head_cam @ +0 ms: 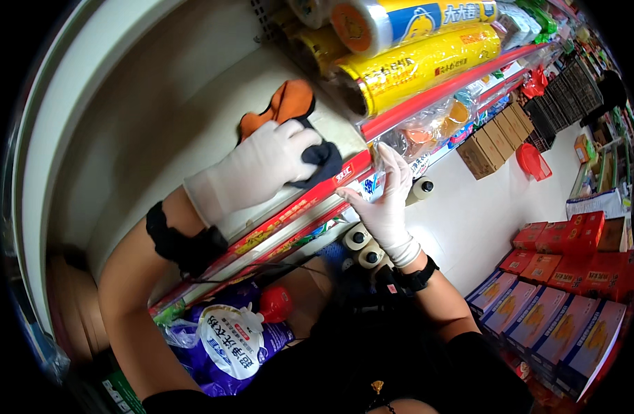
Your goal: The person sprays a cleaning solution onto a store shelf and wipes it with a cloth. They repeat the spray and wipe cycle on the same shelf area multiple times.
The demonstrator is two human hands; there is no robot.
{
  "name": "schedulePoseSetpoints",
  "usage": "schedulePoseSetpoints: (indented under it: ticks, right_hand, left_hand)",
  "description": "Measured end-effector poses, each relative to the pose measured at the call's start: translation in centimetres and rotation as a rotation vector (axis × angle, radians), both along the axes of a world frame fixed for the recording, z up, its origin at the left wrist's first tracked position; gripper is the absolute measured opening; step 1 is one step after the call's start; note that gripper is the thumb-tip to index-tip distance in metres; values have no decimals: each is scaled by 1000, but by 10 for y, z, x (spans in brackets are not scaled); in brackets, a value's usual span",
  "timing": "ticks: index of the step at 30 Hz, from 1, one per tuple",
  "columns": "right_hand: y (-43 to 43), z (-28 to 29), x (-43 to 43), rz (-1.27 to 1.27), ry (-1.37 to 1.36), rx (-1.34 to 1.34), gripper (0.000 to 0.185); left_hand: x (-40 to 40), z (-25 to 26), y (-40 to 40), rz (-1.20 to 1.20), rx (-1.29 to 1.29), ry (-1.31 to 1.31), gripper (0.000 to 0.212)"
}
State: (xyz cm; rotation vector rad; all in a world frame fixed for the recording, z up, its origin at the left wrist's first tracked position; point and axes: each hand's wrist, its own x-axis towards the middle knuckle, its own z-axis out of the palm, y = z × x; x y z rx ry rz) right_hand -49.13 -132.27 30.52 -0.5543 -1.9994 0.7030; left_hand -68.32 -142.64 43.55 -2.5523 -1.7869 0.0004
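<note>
My left hand [265,168], in a white glove, presses an orange and black cloth [283,103] onto a pale shelf board [234,88]. A dark fold of the cloth bunches out by its fingers, close to the red shelf-edge strip [296,207]. My right hand [387,204], gloved too, is at the front of the shelf by the end of that strip. Its thumb and fingers are spread apart, and nothing shows between them; whether they touch the edge I cannot tell.
Yellow plastic-wrapped rolls [420,70] lie on the shelf beyond the cloth. Below are a purple laundry powder bag [234,336], a red bottle [275,304] and several black-capped bottles [358,237]. Cardboard boxes [495,139], a red basket [534,161] and stacked cartons [550,321] stand to the right.
</note>
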Motion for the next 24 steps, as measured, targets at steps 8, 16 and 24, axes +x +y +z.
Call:
schedulePoseSetpoints:
  ticks: [8,16,24]
  right_hand:
    - [5,-23,-11,162,163,-452,72]
    - [11,7,-5,691,350,-1272,70]
    - [1,-10,-24,527,500,-1166,50]
  left_hand:
    - [14,-13,40,18,130,30,23]
    - [4,-6,26,25,12,-73,22]
    - [9,-15,48,6,151,14,20]
